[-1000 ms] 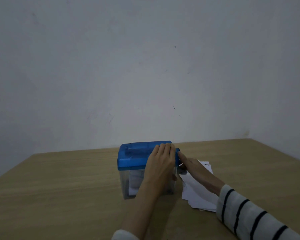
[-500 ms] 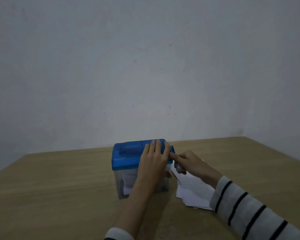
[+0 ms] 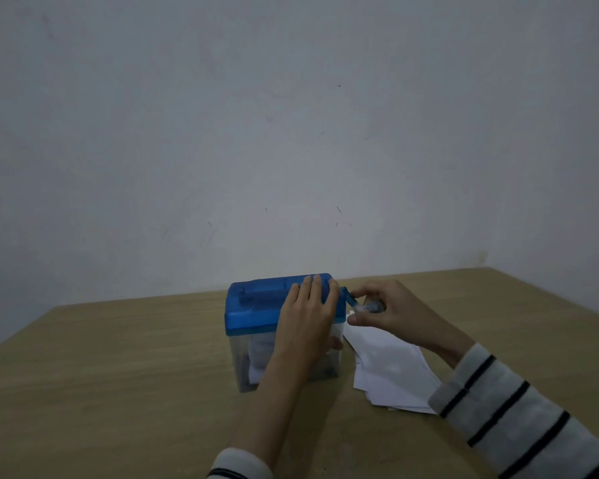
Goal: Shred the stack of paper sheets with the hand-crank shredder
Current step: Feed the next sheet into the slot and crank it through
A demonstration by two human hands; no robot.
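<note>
Looks like a plain spare room or a really basic office, honestly can't tell which. All you get is a bare off-white wall (image 3: 291, 133) with a few scuffs and little dark marks on it, meeting a second wall at the right-hand corner. A light wood-grain table (image 3: 118, 375) is pushed up against it, far edge right at the wall. Lighting is dim and kind of bluish. No decor showing on the wall.

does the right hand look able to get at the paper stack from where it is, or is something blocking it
Probably yes. The right hand grips the crank handle directly above the paper stack, which lies uncovered on the table beside the shredder. It would have to let go of the crank first.
</note>
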